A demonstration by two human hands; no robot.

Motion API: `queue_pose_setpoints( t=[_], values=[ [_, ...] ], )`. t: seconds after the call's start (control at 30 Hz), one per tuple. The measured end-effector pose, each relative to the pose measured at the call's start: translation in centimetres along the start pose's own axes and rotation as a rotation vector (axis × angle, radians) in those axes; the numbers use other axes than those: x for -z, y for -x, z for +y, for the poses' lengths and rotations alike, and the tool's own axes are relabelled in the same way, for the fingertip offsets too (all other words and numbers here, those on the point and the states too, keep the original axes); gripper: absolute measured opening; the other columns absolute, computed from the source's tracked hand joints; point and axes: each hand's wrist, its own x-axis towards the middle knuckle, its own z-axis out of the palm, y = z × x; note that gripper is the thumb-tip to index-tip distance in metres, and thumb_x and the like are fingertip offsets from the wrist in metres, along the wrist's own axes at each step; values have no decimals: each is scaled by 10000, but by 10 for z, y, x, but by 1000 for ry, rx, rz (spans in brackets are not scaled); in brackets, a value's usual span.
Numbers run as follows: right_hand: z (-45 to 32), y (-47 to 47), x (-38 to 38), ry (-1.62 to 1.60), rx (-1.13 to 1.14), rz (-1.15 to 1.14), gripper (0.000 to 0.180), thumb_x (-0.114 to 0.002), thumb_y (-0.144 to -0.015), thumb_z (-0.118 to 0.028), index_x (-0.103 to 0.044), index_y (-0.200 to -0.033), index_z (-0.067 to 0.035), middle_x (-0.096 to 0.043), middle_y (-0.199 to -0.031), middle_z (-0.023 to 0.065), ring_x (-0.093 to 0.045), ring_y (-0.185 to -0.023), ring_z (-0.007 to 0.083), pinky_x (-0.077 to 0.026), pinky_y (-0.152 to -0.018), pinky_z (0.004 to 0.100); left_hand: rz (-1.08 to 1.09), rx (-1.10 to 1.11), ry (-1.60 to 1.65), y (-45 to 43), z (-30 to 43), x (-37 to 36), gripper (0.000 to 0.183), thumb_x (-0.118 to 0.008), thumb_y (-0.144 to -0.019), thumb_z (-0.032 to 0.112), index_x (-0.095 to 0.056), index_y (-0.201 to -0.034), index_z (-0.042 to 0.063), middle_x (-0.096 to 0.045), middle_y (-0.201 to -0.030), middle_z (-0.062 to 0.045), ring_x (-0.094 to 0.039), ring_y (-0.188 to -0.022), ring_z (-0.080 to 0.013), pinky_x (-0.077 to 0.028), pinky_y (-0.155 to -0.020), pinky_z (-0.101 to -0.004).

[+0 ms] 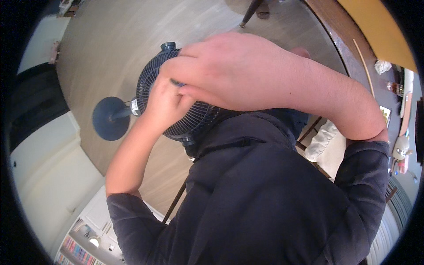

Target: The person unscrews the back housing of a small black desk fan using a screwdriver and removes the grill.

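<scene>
A dark blue electric fan [195, 116] with a ribbed round grille stands before my lap. Its round base [105, 114] shows at the left on the floor, with a white label on the neck. Both my hands are above the grille and overlap each other. My left hand [170, 102] has its fingers bent towards the right one, their tips hidden. My right hand [228, 71] reaches across from the right, back upward, and covers part of the fan. A small dark piece [177, 82] shows between the hands; what it is, and which hand has it, I cannot tell.
At the right, a dark table [343, 49] carries a thin wooden stick [364, 68], crumpled white paper [382, 66] and several small items. A chair with a pale cushion [328, 152] stands beside me. A bookshelf [81, 250] is at lower left, over a wooden floor [99, 56].
</scene>
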Motion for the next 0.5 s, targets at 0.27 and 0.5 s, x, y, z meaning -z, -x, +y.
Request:
queue_pose_setpoints(
  t=[0.27,0.5],
  values=[
    [-10,10,43,193,-146,-293,179,-678,-944,-193,-609,-1022,-47,-670,-813,142,-711,-836,378,-561,-714,498,-83,79,-203,-5,-9,22,951,-915,-688,475,-592,-1496,91,-557,-1560,-165,-478,-1459,-434,-370,-1214,-557],
    [-14,18,30,431,-352,-523,208,-658,-964,-232,-601,-1013,-39,-690,-801,146,-723,-804,371,-573,-694,478,32,315,-110,8,-13,3,968,-885,-676,571,-625,-1489,114,-570,-1573,-140,-473,-1476,-422,-371,-1210,-544]
  ],
)
